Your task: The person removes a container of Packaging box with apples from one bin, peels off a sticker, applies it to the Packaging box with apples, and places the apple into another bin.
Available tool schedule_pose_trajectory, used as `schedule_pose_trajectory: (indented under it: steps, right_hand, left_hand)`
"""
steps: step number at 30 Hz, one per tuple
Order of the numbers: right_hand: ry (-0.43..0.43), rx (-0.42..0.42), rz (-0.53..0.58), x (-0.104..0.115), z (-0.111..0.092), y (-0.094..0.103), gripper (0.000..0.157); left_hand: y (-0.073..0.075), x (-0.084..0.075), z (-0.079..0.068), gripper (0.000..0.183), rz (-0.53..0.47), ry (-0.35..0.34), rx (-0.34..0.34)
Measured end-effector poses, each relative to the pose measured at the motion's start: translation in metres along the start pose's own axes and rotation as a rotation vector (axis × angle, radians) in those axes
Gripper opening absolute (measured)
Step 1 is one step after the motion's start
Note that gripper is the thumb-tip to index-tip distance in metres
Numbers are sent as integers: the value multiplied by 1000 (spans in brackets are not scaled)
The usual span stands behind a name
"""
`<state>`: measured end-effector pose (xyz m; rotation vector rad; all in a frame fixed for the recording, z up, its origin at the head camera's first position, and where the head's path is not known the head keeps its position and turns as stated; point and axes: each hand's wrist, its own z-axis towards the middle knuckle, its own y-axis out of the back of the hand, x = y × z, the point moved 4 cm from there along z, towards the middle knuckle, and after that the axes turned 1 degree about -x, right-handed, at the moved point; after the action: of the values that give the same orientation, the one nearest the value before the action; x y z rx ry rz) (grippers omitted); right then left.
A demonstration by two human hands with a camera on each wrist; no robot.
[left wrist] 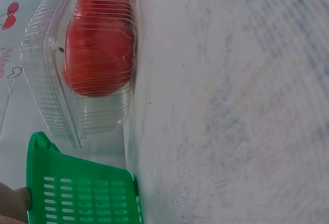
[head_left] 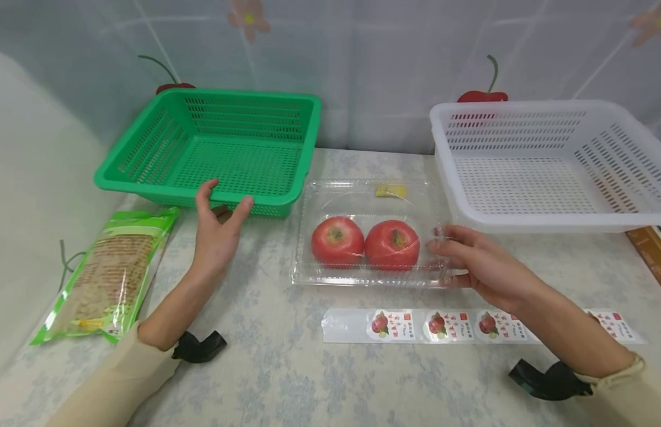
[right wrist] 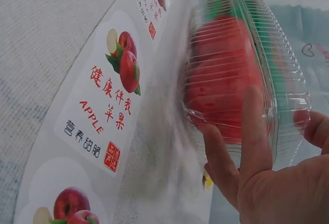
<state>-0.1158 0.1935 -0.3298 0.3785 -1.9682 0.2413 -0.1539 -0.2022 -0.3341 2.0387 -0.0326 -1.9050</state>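
Observation:
A clear plastic clamshell box, its lid closed, stands mid-table with two red apples side by side inside. My right hand grips the box's right end. In the right wrist view its fingers lie along the ribbed side, and another fingertip meets the lid. My left hand is at the front rim of the green basket, thumb and forefinger spread apart. A fingertip overlaps that rim in the left wrist view, where most of the hand is out of frame.
A white basket stands at the right back. A strip of apple stickers lies in front of the box, partly under my right forearm. At the left is a green-edged packet. A small yellow piece shows at the box's back.

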Motion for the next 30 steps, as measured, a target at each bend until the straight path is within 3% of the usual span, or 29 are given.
schedule_pose_trajectory:
  steps: [5,12,18,30]
  right_hand:
    - [26,-20,-61,0,0,1,73]
    - [36,-43,-115,0,-4,-2,85]
    - [40,-72,-120,-2,-8,-4,84]
    - [105,-43,-105,-7,-21,4,74]
  left_hand:
    - [0,-1,-1,81,11,1,5]
    - [2,-5,-3,83,-13,41,12]
    - [0,-5,-2,83,-21,31,15]
    - [-2,-7,-4,82,-55,38,14]
